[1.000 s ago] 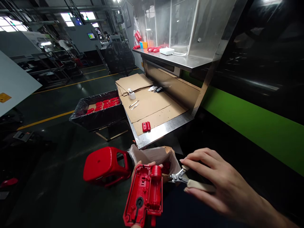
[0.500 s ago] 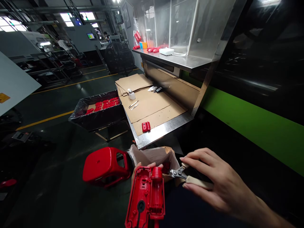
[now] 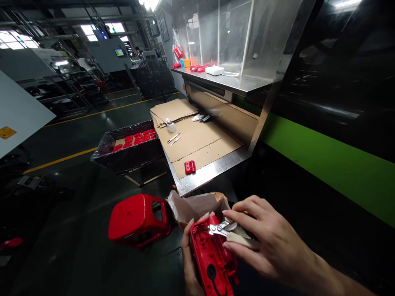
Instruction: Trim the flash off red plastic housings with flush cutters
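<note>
My left hand (image 3: 189, 257) grips a red plastic housing (image 3: 212, 259) from below, its ribbed inner side facing up, low in the middle of the view. My right hand (image 3: 262, 242) is closed around small cutting pliers (image 3: 220, 228) with pale handles. The metal jaws rest on the top edge of the housing. Just behind the housing stands an open brown bag (image 3: 197, 205) with red bits inside.
A red plastic stool (image 3: 135, 218) stands on the dark floor to the left. Ahead is a steel bench (image 3: 212, 172) covered with cardboard, bearing a small red part (image 3: 189, 166), a white bottle (image 3: 170, 124) and tweezers. A black-lined bin (image 3: 129, 148) holds several red parts.
The housing has shifted right and tilted. My right hand has moved left, bringing the pliers' jaws from beside the housing onto its top edge.
</note>
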Demonstrator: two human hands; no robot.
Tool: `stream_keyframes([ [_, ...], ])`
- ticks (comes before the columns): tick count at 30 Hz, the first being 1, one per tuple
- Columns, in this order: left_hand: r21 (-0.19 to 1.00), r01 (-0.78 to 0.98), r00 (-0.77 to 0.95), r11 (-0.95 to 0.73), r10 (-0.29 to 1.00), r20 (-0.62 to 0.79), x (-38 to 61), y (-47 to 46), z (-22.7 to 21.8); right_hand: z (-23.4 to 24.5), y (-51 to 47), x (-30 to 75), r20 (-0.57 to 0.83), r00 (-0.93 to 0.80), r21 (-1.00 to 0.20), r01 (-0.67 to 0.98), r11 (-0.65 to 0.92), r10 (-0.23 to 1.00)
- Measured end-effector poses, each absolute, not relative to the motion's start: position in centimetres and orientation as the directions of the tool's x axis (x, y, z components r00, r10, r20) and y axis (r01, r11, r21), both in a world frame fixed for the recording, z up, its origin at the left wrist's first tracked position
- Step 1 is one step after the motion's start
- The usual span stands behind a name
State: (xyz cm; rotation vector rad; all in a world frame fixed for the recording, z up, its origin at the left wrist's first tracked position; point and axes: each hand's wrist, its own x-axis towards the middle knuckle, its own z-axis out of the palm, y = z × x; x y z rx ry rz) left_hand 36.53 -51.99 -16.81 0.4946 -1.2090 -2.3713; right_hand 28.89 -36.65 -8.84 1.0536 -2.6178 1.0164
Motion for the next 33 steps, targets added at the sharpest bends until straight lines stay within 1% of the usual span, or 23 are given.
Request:
stream_keyframes([
  [1,0.844,0.225,-0.835,-0.487,-0.542,-0.091,36.6,-51.8,-17.0,-8.9,-36.7,28.9,0.349,-0.748,-0.545,-0.652,0.526,-0.565],
  [3,0.886,0.264,-0.835,-0.381,-0.550,0.012,36.8,-51.3,-17.1,-8.9,-36.8,28.8,0.332,-0.751,-0.559,-0.644,0.523,-0.570],
  [5,0.905,0.307,-0.845,-0.295,-0.523,0.116,36.9,-51.1,-16.9,-9.0,-36.8,28.7,0.327,-0.756,-0.573,-0.636,0.517,-0.568],
  [8,0.913,0.342,-0.841,-0.222,-0.505,0.193,36.8,-50.8,-16.5,-9.0,-36.7,28.7,0.325,-0.762,-0.593,-0.626,0.507,-0.560],
  [15,0.896,0.377,-0.808,-0.234,-0.555,0.196,36.3,-49.7,-16.1,-9.1,-36.9,28.7,0.279,-0.768,-0.632,-0.599,0.493,-0.576],
  [20,0.927,0.297,-0.770,-0.230,-0.632,0.090,36.3,-49.0,-14.9,-9.1,-37.1,28.8,0.242,-0.781,-0.674,-0.562,0.479,-0.576],
  [24,0.893,0.335,-0.731,-0.300,-0.681,0.045,35.9,-48.3,-14.2,-9.1,-37.3,29.0,0.203,-0.791,-0.702,-0.528,0.478,-0.577],
  [26,0.897,0.369,-0.687,-0.243,-0.722,0.086,35.5,-47.9,-13.9,-9.2,-37.3,29.2,0.189,-0.793,-0.703,-0.521,0.484,-0.579],
  [28,0.916,0.385,-0.638,-0.117,-0.750,0.172,35.1,-47.5,-13.5,-9.2,-37.2,29.2,0.190,-0.796,-0.700,-0.520,0.489,-0.575],
  [29,0.921,0.382,-0.631,-0.079,-0.750,0.197,34.9,-47.5,-13.2,-9.2,-37.2,29.3,0.194,-0.796,-0.699,-0.522,0.489,-0.573],
  [30,0.924,0.376,-0.637,-0.075,-0.745,0.199,34.8,-47.4,-12.9,-9.3,-37.2,29.3,0.198,-0.796,-0.700,-0.523,0.487,-0.572],
  [33,0.922,0.362,-0.686,-0.139,-0.710,0.162,34.7,-47.9,-12.5,-9.4,-37.3,29.4,0.194,-0.798,-0.713,-0.514,0.477,-0.571],
])
